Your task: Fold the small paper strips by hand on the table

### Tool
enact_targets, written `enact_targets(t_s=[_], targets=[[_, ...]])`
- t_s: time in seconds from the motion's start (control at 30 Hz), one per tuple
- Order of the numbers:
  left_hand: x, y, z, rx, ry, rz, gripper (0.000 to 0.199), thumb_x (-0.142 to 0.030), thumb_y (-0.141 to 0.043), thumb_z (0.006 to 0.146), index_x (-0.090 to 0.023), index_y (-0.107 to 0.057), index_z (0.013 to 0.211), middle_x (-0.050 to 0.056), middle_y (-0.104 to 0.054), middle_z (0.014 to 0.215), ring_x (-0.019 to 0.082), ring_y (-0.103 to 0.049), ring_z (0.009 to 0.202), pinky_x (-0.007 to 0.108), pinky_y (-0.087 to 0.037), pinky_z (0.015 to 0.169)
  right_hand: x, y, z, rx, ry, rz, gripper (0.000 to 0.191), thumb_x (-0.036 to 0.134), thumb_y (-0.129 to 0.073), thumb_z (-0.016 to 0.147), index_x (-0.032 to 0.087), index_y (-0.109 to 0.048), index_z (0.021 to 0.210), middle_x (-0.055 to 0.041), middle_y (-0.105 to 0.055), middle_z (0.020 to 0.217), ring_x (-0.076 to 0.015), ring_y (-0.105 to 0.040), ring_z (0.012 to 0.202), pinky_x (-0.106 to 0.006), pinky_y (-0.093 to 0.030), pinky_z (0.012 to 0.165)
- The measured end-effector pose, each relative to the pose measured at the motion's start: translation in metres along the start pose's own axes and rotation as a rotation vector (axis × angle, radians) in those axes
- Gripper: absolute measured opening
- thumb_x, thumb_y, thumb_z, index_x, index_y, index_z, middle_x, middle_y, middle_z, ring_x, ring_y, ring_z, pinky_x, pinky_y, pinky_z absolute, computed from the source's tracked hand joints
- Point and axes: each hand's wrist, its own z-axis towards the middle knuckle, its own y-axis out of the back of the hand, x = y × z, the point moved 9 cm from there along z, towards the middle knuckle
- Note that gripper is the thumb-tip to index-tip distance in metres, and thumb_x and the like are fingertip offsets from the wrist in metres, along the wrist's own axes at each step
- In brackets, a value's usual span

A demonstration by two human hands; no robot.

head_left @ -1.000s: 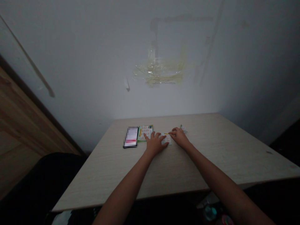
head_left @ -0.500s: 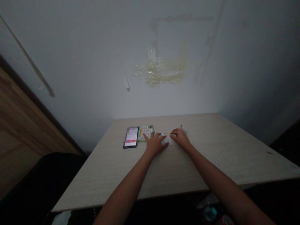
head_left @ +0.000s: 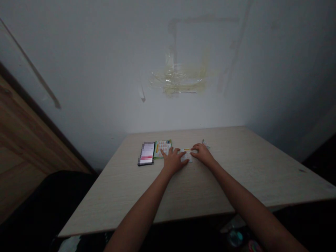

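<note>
A small printed white sheet (head_left: pixel 187 156) with a yellow strip near its top lies flat on the table. My left hand (head_left: pixel 173 161) is spread, its thumb and index finger resting on the sheet's left part. At the sheet's upper right edge, the fingers of my right hand (head_left: pixel 202 153) are pinched together; whether they grip the edge is too small to make out. Left of my left hand lies a green-edged printed booklet (head_left: pixel 162 147), with one fingertip over its lower right part. Behind my right hand is a small crumpled clear piece (head_left: pixel 205 143), partly hidden.
A phone (head_left: pixel 147 153) with its screen lit lies beside the booklet. The pale wooden table (head_left: pixel 126 196) meets a wall (head_left: pixel 105 87) with old tape on it. A dark chair-like shape (head_left: pixel 52 203) stands at the left, and blurred objects (head_left: pixel 235 238) sit below the front edge.
</note>
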Motion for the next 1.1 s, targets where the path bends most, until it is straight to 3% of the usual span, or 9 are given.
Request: enact_targets(t_s=[0.57,0.9,1.1], targets=[[0.001,-0.001,0.001,-0.011,0.003,-0.019,0.049,-0.069,-0.049,0.087,-0.047,-0.059,0.130,0.000,-0.056,0.142,0.039,-0.032,0.140,0.086,0.011,0.101,-0.003,-0.002,-0.010,0.138,-0.007,0.048,0.043,0.034,-0.079,0.071,0.020,-0.075,0.112,-0.0138,-0.061,0.129,-0.0305,-0.054,0.124,-0.051,-0.036,0.111],[0.000,0.002,-0.001,-0.008,0.011,-0.009,0.049,-0.068,-0.048,0.088,-0.047,-0.059,0.131,0.001,-0.055,0.143,0.038,-0.031,0.140,0.083,0.011,0.105,-0.001,-0.004,-0.017,0.253,-0.005,0.043,0.065,0.042,-0.083,0.067,0.018,-0.068,0.125,-0.0181,-0.050,0.144,-0.0334,-0.044,0.135,-0.050,-0.030,0.116],[-0.001,0.004,-0.002,0.005,0.008,-0.002,0.049,-0.067,-0.047,0.088,-0.048,-0.058,0.131,0.001,-0.055,0.143,0.039,-0.031,0.140,0.084,0.009,0.104,-0.005,-0.005,-0.018,0.237,0.022,0.073,0.063,0.041,-0.085,0.066,0.021,-0.069,0.124,-0.0168,-0.051,0.143,-0.0319,-0.044,0.136,-0.050,-0.030,0.116]])
